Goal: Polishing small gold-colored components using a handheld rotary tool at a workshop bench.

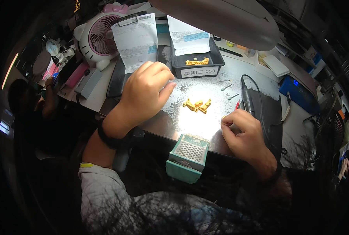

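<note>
My left hand point(148, 92) is raised over the left part of the worktop, beside a black tray. Its fingers are curled in and the thumb meets the fingertips; whatever they pinch is too small to make out. At the right, my right hand point(243, 127) rests near the table's front edge. Its fingers are closed in a pinch, with their contents hidden. Between the hands, small yellow dental model pieces point(197, 105) with tooth-like bumps lie under bright light. A similar yellow piece point(198, 61) sits in a labelled black tray point(221, 62) farther back.
A black handpiece point(248, 100) with a cable lies beyond my right hand, near several thin burs point(226, 87). A green box with a perforated top point(190, 150) juts from the front edge. Papers point(137, 43), a pink-and-white fan point(102, 37) and a lamp point(225, 19) stand around.
</note>
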